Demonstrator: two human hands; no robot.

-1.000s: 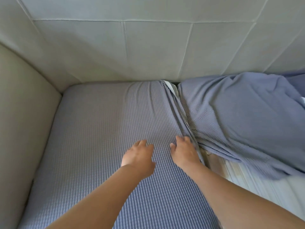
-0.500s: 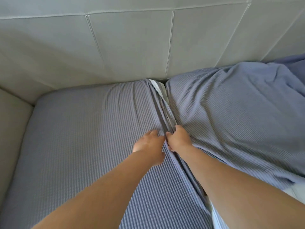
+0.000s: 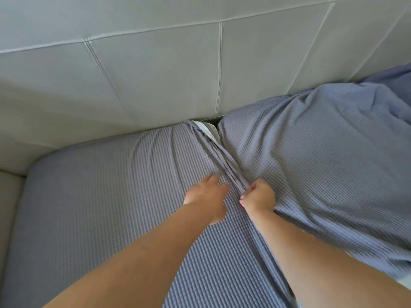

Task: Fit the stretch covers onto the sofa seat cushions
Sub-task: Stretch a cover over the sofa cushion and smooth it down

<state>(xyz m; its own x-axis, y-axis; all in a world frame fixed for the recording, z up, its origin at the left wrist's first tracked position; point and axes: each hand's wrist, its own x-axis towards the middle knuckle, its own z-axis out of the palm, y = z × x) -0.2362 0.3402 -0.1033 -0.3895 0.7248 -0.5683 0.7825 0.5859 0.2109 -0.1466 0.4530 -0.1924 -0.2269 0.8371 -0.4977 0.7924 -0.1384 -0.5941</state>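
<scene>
Two covered seat cushions [image 3: 100,207] [image 3: 322,163], two hands [image 3: 205,196] [image 3: 259,197], one sofa backrest [image 3: 155,74].

Left: taut blue waffle-knit covered cushion [image 3: 106,196]; right, touching it: rumpled blue waffle-knit covered cushion [image 3: 322,165]; behind both: grey stitched leather sofa backrest [image 3: 155,74].

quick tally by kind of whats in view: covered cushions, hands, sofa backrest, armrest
Blue-covered seat cushions: 2, left cushion and right cushion
Hands: 2, left hand and right hand
Backrest: 1
Armrest: 1
Total: 6
</scene>
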